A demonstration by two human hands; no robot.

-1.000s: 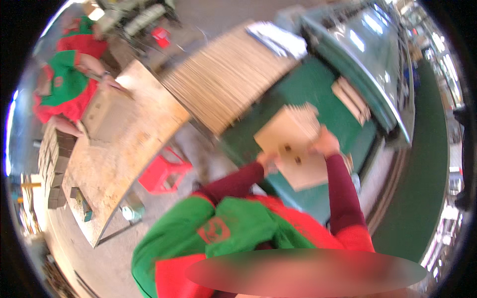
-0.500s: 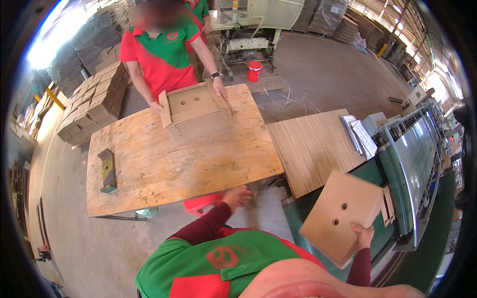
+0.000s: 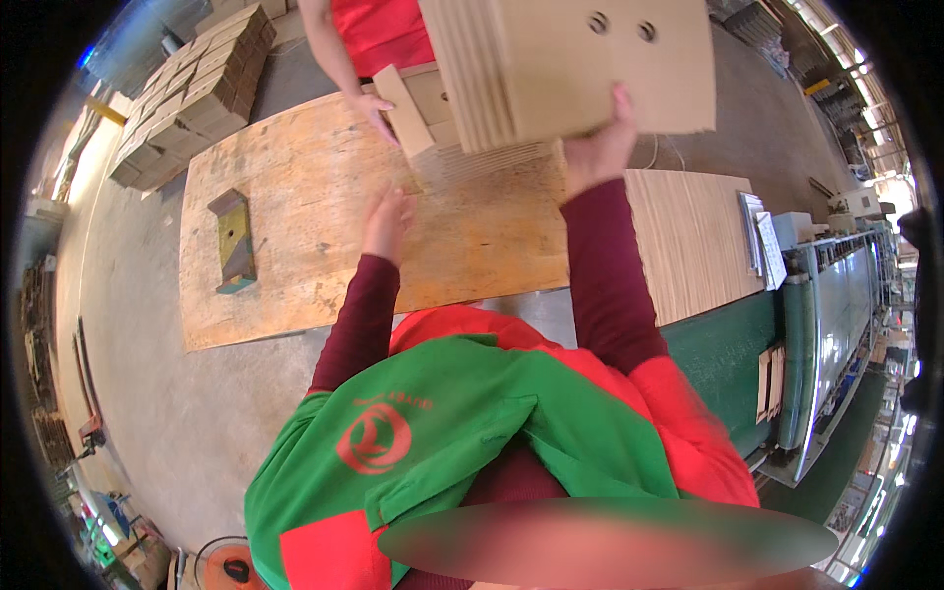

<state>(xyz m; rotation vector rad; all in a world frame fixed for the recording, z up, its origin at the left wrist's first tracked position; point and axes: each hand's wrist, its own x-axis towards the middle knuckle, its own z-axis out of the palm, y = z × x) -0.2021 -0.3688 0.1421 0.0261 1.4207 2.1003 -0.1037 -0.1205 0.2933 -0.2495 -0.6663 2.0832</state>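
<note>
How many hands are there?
3: the person's bare left hand over the worn wooden table, bare right hand holding the brown cardboard stack, and a co-worker's bare hand at another brown cardboard pile. The co-worker's other hand may be hidden.

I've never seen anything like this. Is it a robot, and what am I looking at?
No robot: these are a person's own bare hands. The view comes from a wide camera worn on that person's head, looking down, so straight edges bend near the rim. The right hand holds up a cardboard stack. The left hand, empty, is over the table. A yellowish bracket lies on the table. Behind the held stack, partly hidden, is a second stack, with a co-worker's hand at its edge.
</note>
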